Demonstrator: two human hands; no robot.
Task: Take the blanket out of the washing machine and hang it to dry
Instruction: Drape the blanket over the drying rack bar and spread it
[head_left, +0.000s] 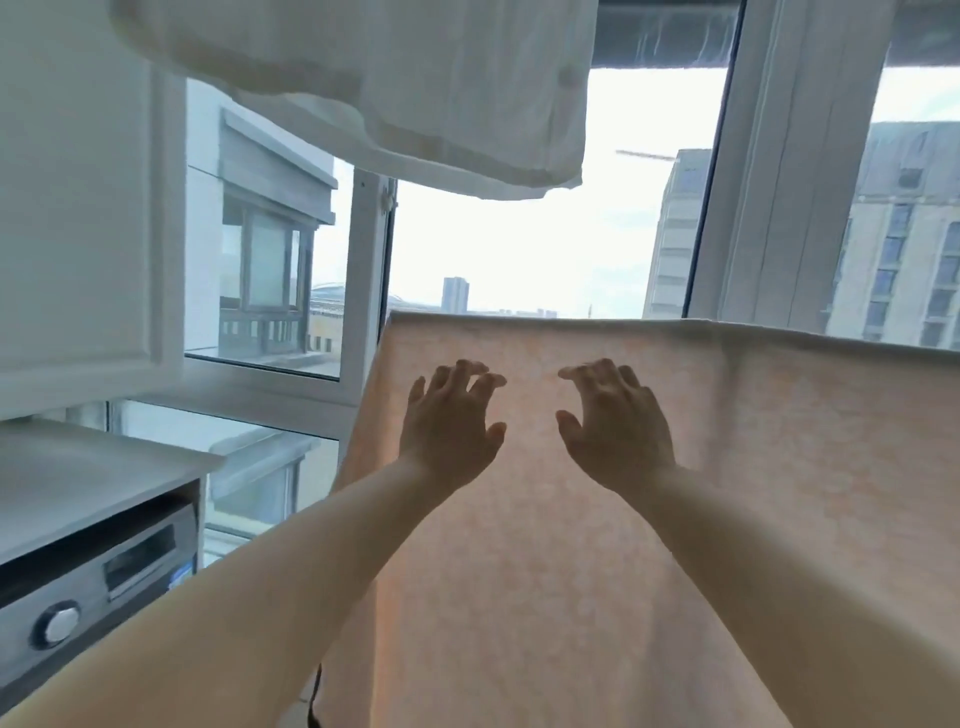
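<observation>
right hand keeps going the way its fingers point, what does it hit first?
Most likely the blanket itself. The right hand reaches forward and up with fingers spread over the hanging cloth, below its top fold. Whether the fingertips already touch it is unclear. The window glass lies beyond.

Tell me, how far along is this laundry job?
Nearly finished. The blanket is out of the washing machine and already hangs in front of the window. Both hands, left hand and right hand, are spread open against it. Only final straightening seems left.
</observation>
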